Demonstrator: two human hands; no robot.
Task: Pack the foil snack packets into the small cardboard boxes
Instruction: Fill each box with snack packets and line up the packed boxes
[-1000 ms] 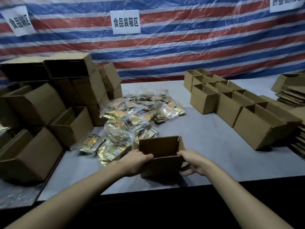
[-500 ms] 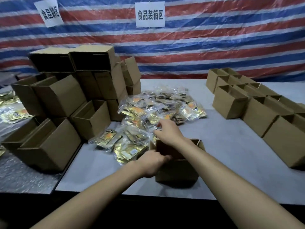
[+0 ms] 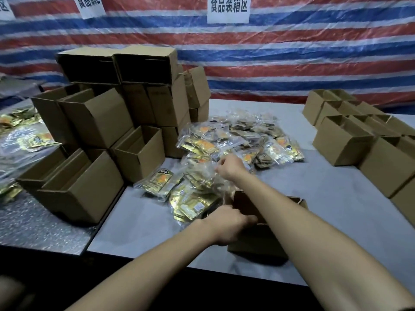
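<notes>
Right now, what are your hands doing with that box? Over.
Left hand grips open box wall. Right hand pinches packet on pile. Nothing between pile and box. Over.

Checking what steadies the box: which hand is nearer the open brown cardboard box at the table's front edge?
Left. The left hand grips the left rim of the open brown cardboard box; the right hand is beyond it, pinching into the pile of gold foil snack packets.

Both my bare arms stretch forward. My right hand (image 3: 231, 168), farthest out and reaching toward 11 o'clock, curls its fingers on a packet (image 3: 203, 176). My left hand (image 3: 226, 225), nearer and angled toward 1 o'clock, grips a box (image 3: 253, 241) by its wall.
</notes>
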